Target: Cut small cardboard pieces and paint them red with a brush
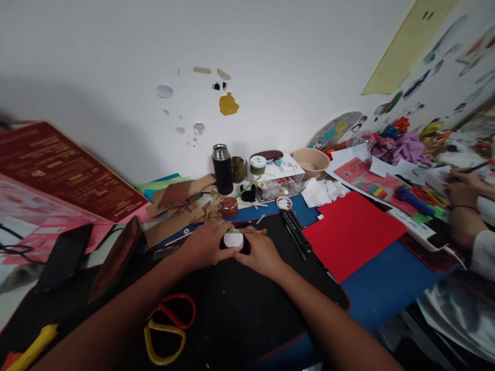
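Near the back of the black mat (pixel 232 314), both of my hands are closed around a small jar with a white round lid (pixel 234 240). Fingers of my left hand (pixel 207 242) wrap its left side. On the right side my right hand (pixel 265 252) grips it, the two thumbs almost meeting at the front. The jar's sides look dark and are mostly covered by fingers. A thin stick with green on it shows just behind the lid; whether a hand holds it I cannot tell. Beyond my left hand stands an open reddish-brown jar (pixel 229 207).
Scissors with red and yellow handles (pixel 165 330) lie close to my left forearm. A black utility knife (pixel 296 232) and red paper (pixel 351 234) are on the right. Cardboard scraps (pixel 176 221), a black thermos (pixel 222 172) and a beige bowl (pixel 311 162) line the back. Another person's hand (pixel 462 188) is far right.
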`<state>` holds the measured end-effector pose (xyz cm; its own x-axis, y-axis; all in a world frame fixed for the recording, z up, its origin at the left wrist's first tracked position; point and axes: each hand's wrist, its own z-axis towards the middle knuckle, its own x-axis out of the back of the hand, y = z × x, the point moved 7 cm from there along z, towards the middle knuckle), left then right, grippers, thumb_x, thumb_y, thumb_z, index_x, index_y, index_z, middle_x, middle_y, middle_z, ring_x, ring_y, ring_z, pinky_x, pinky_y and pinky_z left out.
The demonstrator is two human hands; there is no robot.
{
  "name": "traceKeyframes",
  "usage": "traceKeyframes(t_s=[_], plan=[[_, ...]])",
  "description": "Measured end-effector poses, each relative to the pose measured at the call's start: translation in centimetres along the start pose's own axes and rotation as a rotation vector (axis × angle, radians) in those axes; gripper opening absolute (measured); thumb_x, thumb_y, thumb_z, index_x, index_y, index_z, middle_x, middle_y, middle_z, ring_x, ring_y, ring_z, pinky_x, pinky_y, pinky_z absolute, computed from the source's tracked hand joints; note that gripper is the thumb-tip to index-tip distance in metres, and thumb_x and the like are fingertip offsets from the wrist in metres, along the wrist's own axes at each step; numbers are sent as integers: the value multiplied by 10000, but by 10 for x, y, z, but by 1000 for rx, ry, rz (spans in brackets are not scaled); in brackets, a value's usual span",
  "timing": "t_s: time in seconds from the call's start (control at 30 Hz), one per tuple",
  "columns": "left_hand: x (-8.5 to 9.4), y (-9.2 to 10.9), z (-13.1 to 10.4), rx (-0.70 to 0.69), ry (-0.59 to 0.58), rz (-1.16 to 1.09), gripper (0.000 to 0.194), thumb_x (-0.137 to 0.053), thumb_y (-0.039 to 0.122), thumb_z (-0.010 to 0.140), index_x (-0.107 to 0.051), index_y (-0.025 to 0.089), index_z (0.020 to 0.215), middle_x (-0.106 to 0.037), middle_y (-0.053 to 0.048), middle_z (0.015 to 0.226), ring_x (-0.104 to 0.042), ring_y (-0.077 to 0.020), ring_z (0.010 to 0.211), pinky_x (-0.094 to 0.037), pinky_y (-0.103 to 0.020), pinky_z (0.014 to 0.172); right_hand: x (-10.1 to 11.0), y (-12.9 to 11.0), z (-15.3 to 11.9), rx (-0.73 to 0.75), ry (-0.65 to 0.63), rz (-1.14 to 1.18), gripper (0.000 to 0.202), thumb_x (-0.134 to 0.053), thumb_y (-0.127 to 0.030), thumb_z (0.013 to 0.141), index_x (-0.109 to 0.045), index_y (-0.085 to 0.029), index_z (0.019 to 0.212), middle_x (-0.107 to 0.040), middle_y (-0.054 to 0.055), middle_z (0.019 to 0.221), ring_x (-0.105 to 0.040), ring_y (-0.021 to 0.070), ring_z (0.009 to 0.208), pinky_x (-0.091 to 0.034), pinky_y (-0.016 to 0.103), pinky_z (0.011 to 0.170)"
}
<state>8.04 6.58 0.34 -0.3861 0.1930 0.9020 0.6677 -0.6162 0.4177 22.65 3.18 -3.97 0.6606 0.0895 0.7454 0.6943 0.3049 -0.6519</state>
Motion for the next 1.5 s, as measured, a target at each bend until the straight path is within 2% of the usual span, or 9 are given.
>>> traceKeyframes(t_s=[0.13, 0.27, 0.6, 0.9, 1.07, 1.23, 1.33, 1.43, 1.5], plan=[[1, -3, 7, -100, -48, 36, 454, -756, 501, 873, -700, 226, 1230, -753, -111, 1142, -708, -309, 1058, -527, -389, 904, 3, -8, 2, 46, -3, 13, 462, -769, -339, 893, -680, -241, 1335, -715, 87, 1300, -688, 283, 1199, -537, 386, 989], [-6, -7, 7, -119, -56, 14, 508, -780, 519, 863, -685, 236, 1273, -742, -110, 1189, -705, -309, 1087, -526, -397, 924, 2, -8, 2, 8, -34, -46, 401, -753, -444, 924, -714, -224, 1257, -735, 109, 1255, -720, 306, 1110, -552, 404, 922], [-14, -4, 4, -33, 25, 44, 318, -728, 476, 895, -665, 205, 1049, -734, -93, 1028, -689, -283, 949, -501, -368, 811, -1, -4, 0, -11, -37, -62, 449, -764, -352, 908, -682, -206, 1324, -745, 127, 1190, -719, 319, 1058, -540, 396, 882], [-19, 2, -2, 187, 12, 117, 287, -700, 441, 913, -659, 201, 1064, -757, -91, 1014, -728, -290, 970, -499, -346, 782, 1, -7, 0, 15, -8, -4, 428, -752, -307, 905, -667, -222, 1315, -714, 86, 1251, -719, 271, 1064, -535, 331, 867], [-19, 4, -4, 389, -19, 191, 411, -679, 550, 921, -645, 179, 1096, -779, -123, 988, -755, -332, 965, -499, -351, 749, 1, -7, -1, -23, 3, -20, 374, -746, -298, 889, -689, -226, 1252, -717, 72, 1180, -726, 259, 997, -528, 316, 809], [-12, 11, -3, 471, -55, 258, 545, -638, 641, 923, -651, 137, 1131, -781, -200, 998, -759, -414, 969, -508, -391, 731, 1, -6, 0, -36, 19, -11, 380, -752, -287, 857, -699, -232, 1229, -724, 82, 1226, -722, 272, 1044, -532, 329, 834], [-7, 10, -1, 398, -137, 164, 573, -688, 599, 900, -646, 128, 1223, -783, -217, 1068, -748, -432, 1015, -518, -421, 785, -2, -1, -1, -51, 18, -30, 411, -760, -306, 849, -709, -208, 1245, -738, 109, 1210, -726, 290, 1031, -540, 354, 846], [1, 8, 1, 229, -174, -70, 602, -777, 469, 844, -624, 225, 1373, -754, -159, 1290, -726, -383, 1133, -509, -411, 906, -5, 2, -2, -58, 9, -62, 435, -767, -350, 859, -716, -180, 1256, -748, 139, 1204, -726, 312, 1047, -542, 385, 878], [7, 5, 2, 142, -174, -185, 565, -789, 404, 825, -656, 272, 1358, -739, -116, 1345, -704, -354, 1185, -491, -392, 956, -6, 2, -2, -63, 6, -78, 439, -767, -379, 867, -720, -167, 1248, -750, 151, 1207, -721, 327, 1076, -541, 403, 900]])
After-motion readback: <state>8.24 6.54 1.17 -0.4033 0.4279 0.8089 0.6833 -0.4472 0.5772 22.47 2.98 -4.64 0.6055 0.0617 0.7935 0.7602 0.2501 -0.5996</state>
